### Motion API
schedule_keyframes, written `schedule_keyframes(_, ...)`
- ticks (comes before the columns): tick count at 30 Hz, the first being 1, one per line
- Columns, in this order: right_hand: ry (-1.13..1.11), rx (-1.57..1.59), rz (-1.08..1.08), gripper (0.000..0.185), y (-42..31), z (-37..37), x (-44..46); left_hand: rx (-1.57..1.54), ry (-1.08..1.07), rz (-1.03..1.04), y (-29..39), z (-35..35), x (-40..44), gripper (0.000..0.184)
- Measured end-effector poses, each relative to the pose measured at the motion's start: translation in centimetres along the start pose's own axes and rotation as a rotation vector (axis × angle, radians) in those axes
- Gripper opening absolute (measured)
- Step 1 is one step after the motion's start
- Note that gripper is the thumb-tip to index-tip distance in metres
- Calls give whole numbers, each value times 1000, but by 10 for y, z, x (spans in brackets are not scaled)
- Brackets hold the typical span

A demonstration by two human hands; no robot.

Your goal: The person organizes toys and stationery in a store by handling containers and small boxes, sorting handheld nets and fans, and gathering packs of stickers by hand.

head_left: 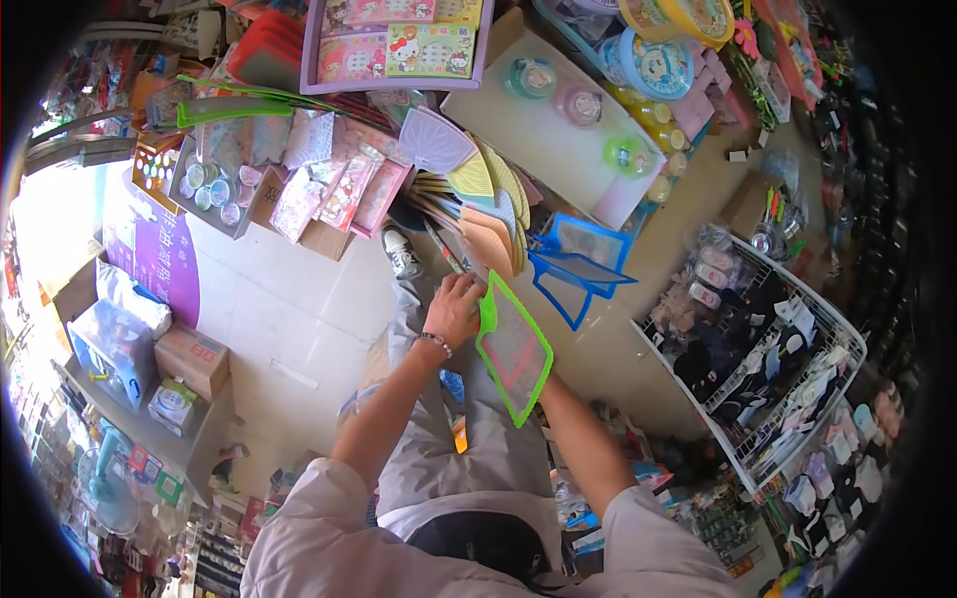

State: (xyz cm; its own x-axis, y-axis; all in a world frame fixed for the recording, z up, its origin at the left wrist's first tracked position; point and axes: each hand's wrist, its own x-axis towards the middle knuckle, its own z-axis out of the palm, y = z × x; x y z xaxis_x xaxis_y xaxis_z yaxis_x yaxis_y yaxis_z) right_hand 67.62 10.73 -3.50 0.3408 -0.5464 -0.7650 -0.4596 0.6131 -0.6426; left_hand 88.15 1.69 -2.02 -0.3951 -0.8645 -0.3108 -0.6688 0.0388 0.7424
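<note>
A flat mesh piece with a bright green edge (514, 349) is held up in front of my legs. My left hand (455, 311), with a beaded bracelet at the wrist, has its fingers curled at the upper left edge of this piece. My right forearm (583, 429) reaches up behind the mesh, which hides the hand and its fingers. Just beyond my hands stands a bunch of pastel hand fans (488, 204) in yellow, orange and purple. Several blue-framed mesh pieces (578, 261) are to the right of the fans.
A purple tray of sticker packs (431, 50) and a white box with round containers (558, 120) stand ahead. At right is a wire basket of dark goods (748, 349). Cartons (191, 361) sit on a low shelf at left. A shoe (401, 251) shows on the tiled floor (289, 319).
</note>
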Motion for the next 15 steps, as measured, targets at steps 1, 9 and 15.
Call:
schedule_keyframes(1, 16, 3, -14, 60, 36, -2, -14, 50, 46, 38, 7, 1, 8, 32)
schedule_keyframes(9, 636, 522, 186, 93, 33, -110, -85, 90, -92, 269, -2, 34, 25, 21)
schedule_keyframes(15, 700, 339, -42, 107, -81, -151, -49, 122, -268, 266, -5, 28, 32, 30)
